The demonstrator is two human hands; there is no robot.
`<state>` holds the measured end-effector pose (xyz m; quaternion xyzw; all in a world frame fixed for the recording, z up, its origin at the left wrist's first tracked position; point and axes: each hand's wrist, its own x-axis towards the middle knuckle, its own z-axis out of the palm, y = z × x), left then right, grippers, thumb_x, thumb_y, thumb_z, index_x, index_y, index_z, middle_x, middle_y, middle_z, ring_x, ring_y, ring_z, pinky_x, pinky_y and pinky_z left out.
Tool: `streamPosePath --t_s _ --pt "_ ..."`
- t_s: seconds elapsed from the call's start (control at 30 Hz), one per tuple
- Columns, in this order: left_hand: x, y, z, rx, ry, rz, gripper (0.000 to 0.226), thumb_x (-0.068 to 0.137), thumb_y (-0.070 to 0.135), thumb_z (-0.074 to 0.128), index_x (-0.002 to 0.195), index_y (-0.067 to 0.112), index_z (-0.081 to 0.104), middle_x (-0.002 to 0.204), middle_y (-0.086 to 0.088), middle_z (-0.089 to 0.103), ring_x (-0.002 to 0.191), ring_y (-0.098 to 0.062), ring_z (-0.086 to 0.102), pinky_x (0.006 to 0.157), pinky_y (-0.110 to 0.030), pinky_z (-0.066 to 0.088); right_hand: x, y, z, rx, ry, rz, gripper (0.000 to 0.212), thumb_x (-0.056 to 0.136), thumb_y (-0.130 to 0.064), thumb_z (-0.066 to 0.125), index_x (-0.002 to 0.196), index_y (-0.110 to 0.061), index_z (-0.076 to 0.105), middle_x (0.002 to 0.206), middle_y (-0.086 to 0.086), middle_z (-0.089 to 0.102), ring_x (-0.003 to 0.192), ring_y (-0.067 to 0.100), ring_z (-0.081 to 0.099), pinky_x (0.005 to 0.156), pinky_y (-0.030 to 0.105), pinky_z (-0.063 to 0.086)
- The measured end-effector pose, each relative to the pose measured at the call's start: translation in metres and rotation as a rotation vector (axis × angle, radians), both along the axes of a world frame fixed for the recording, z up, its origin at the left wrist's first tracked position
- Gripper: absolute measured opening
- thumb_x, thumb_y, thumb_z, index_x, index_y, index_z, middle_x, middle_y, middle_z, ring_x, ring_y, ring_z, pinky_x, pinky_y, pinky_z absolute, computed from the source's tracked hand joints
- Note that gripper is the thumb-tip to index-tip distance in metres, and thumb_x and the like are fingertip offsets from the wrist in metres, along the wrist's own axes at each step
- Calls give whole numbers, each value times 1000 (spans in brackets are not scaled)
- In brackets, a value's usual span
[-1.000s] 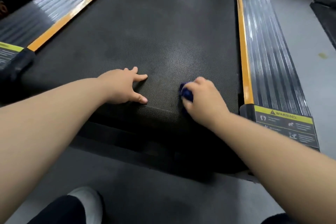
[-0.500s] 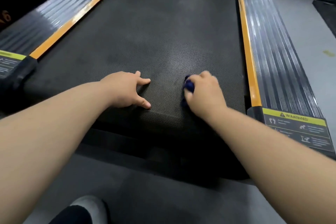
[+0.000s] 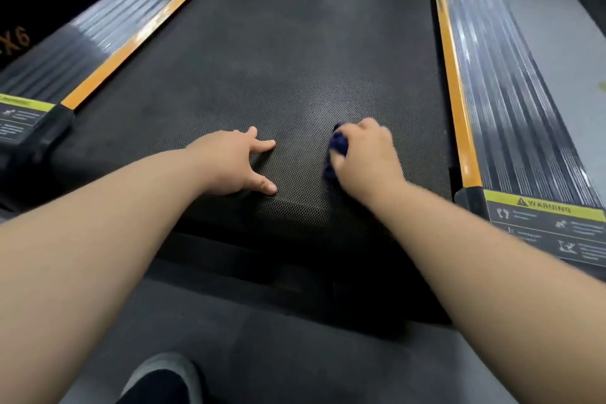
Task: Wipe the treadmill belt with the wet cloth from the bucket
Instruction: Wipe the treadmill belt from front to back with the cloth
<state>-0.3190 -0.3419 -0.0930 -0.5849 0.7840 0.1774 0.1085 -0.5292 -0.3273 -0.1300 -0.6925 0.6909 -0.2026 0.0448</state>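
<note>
The black textured treadmill belt [image 3: 295, 52] runs away from me up the middle of the view. My right hand [image 3: 367, 161] presses a bunched dark blue cloth [image 3: 337, 144] onto the belt near its rear end, right of centre; most of the cloth is hidden under the hand. My left hand [image 3: 229, 161] rests flat on the belt a short way to the left, fingers and thumb spread, holding nothing. No bucket is in view.
Ribbed grey side rails with orange inner strips flank the belt, left rail [image 3: 98, 39] and right rail [image 3: 505, 92]. A yellow warning label [image 3: 544, 207] marks the right rail's end. Grey floor [image 3: 295, 354] lies below, with my shoe [image 3: 164, 377] at the bottom edge.
My right hand has slid the cloth a little forward along the belt. My left hand stays planted in about the same spot. The view has shifted slightly.
</note>
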Motion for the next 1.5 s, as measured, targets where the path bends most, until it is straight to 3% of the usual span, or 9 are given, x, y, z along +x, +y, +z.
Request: streamPosePath --t_s 0.1,0.3,0.47,0.67,0.83,0.93,1.2,1.4,1.5 --pt "0 3 -2 3 36 11 88 71 63 67 145 46 21 158 11 6 146 -14 8 117 -39 18 5 -18 4 54 -3 -97 34 89 -34 54 117 -15 58 120 11 50 111 33 43 95 39 38" --pt "1 1 -1 -12 15 -1 90 70 66 65 145 45 21 158 10 6 146 -14 10 116 -39 20 20 53 -8 -121 18 254 27 79 -37 58 100 -21 64 99 4 58 92 30 51 81 39 43" --pt "0 3 1 4 37 4 89 71 63 67 145 46 21 158 11 6 146 -14 9 116 -39 19 6 7 7 13 135 50 34 87 -54 50 116 -37 53 122 -4 47 114 27 38 92 43 31" --pt "4 4 -4 -2 48 -9 87 73 65 64 145 47 19 158 11 4 146 -13 7 116 -39 20 32 65 -12 -128 22 271 25 73 -33 63 94 -19 61 91 10 53 80 32 51 67 38 44" --pt "7 0 -2 39 60 -29 86 77 59 64 147 45 16 158 10 0 146 -14 3 117 -40 17 26 -18 -1 -20 95 97 30 89 -36 54 116 -22 56 115 12 49 107 33 44 89 41 40" --pt "9 -3 -5 60 119 -21 85 79 52 67 147 42 19 159 8 2 146 -14 3 118 -40 15 33 -42 4 58 77 30 33 90 -37 52 120 -23 54 118 10 47 111 33 43 90 39 39" --pt "28 -4 3 -1 277 35 86 67 33 83 141 35 40 149 21 30 139 -6 26 112 -23 20 30 32 1 13 30 455 27 81 -34 62 105 -20 64 99 8 53 90 31 49 82 40 47" --pt "37 1 -6 -93 383 124 80 63 32 85 135 37 49 141 27 40 134 -2 33 108 -20 23 44 -44 7 80 80 109 35 89 -39 55 119 -22 57 116 9 48 110 32 44 88 39 41" --pt "40 3 -8 -137 386 125 80 64 36 84 136 35 49 142 24 41 134 -2 34 104 -17 22 55 -16 3 48 81 125 38 84 -42 54 113 -20 59 115 8 50 106 31 45 89 38 41"
